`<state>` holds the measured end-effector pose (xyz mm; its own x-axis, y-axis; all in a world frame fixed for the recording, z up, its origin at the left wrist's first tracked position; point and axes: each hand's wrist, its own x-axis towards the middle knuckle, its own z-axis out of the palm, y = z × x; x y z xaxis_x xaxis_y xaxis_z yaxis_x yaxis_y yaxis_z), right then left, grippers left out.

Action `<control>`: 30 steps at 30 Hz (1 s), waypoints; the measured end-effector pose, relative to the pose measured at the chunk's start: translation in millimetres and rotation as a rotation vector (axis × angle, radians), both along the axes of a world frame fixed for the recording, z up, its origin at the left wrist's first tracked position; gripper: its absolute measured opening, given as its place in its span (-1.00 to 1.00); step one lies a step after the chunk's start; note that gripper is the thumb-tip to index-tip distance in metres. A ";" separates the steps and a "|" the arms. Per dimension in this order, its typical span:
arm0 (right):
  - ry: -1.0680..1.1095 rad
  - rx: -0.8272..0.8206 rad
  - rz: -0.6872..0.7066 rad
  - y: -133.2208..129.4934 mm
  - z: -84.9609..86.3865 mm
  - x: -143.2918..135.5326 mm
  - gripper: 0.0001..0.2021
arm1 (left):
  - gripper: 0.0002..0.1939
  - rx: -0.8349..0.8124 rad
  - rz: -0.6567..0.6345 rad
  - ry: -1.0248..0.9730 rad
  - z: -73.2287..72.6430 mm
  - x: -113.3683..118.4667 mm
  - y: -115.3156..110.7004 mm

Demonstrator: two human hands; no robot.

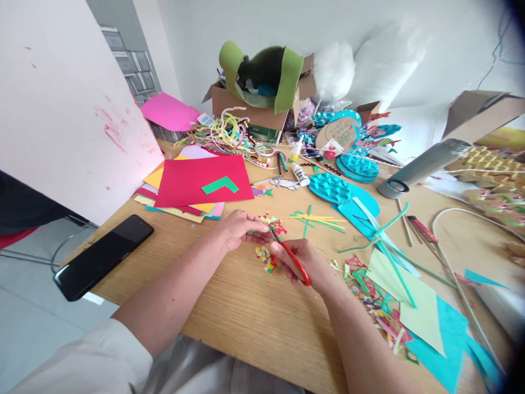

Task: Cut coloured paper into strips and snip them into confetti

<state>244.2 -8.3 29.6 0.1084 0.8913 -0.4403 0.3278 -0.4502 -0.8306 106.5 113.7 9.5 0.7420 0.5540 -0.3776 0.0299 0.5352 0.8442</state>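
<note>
My right hand (301, 257) grips a pair of scissors (296, 264) with red handles, the blades pointing up and left toward my other hand. My left hand (246, 229) is closed in a pinch right at the blade tips; what sits between its fingertips is too small to make out. Just behind the fingertips lies a small heap of red, yellow and green paper bits (278, 224). A pile of yellow and multicoloured paper dots (264, 257) lies below my hands, partly covered by the right one. Thin green and yellow paper strips (324, 220) lie crossed to the right.
At left are a black phone (104, 256) and stacked coloured sheets under a red sheet (188, 175). Paper scraps (375, 301) and a pale green sheet (414, 301) lie right. Behind stand glue bottles (301, 175), a metal flask (426, 167) and a cardboard box (250, 112).
</note>
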 end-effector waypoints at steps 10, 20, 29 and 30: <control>-0.014 0.023 -0.012 -0.7 0.0 0.8 -0.56 | -0.83 -0.031 -0.003 -0.023 -1.0 0.0 0.2; -0.078 0.036 -0.012 -0.1 -0.4 1.5 -0.53 | -0.81 -0.029 -0.003 -0.022 0.1 0.7 0.4; -0.075 0.009 -0.038 0.4 -2.8 0.6 -0.54 | -0.76 -0.026 0.006 -0.020 -1.2 2.1 0.5; -0.070 0.006 -0.041 0.5 -3.2 0.5 -0.54 | -0.76 -0.026 0.006 -0.021 -1.2 2.2 0.4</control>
<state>244.7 -7.8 26.4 0.1749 0.8883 -0.4247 0.3668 -0.4591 -0.8091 108.6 114.1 8.3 0.7466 0.5487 -0.3760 0.0091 0.5568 0.8306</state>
